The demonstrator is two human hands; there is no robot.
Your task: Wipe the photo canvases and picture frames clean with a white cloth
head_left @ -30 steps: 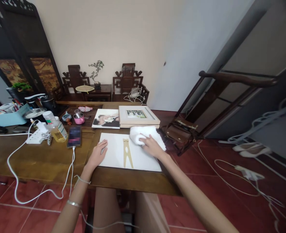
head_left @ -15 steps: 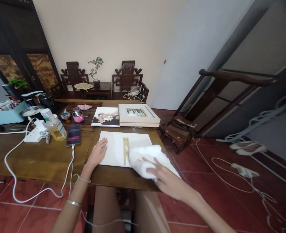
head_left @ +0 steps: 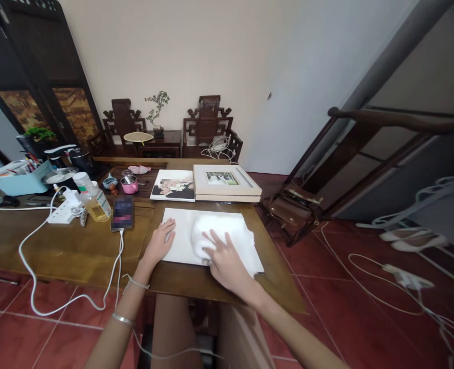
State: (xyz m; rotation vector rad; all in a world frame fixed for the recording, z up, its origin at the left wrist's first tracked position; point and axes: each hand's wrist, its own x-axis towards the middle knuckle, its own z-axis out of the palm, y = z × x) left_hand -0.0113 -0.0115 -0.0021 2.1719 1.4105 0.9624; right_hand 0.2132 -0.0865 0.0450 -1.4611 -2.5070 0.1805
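A white rectangular board or album [head_left: 181, 225] lies on the wooden table near its front edge. My left hand [head_left: 162, 242] rests on the board's left side, fingers stretched out, holding nothing. My right hand [head_left: 224, 259] is on a fluffy white cloth [head_left: 237, 230], holding it down against the board's right half with the fingers partly spread. The cloth covers the middle and right of the board, including the place where a tan, cat-eared shape showed earlier.
Behind the board lie a photo album [head_left: 227, 192] and a photo print [head_left: 173, 185]. To the left are a phone [head_left: 122, 213] on a charging cable, a bottle [head_left: 96, 202], a power strip [head_left: 62, 211] and a pink cup [head_left: 129, 185]. A chair with a brown bag [head_left: 294, 209] stands right.
My right hand has moved the cloth leftward and flat onto the board, covering the tan shape. My left hand stays on the board's left side. The view has shifted slightly.
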